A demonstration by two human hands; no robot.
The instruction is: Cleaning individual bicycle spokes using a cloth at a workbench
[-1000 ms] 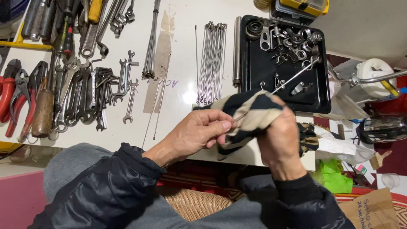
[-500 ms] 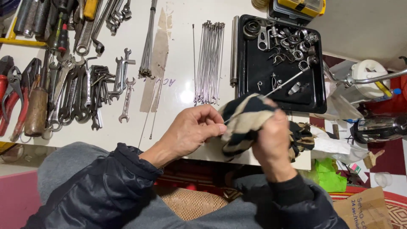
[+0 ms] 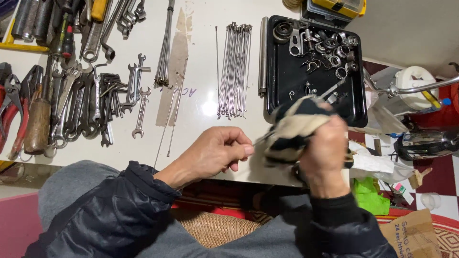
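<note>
My left hand pinches the near end of a thin metal spoke at the front edge of the white table. My right hand grips a dark and cream striped rag wrapped around the same spoke. The spoke's far end sticks out of the rag over the black tray. Most of the spoke is hidden inside the rag.
A bundle of loose spokes lies mid-table beside a metal rod. The black tray holds several small metal parts. Wrenches, pliers and other tools fill the left. Clutter, a green bag and cardboard sit right.
My hands have drawn slightly apart along the spoke: the left hand slid back from the rag, and the right hand with the rag shifted a little rightward.
</note>
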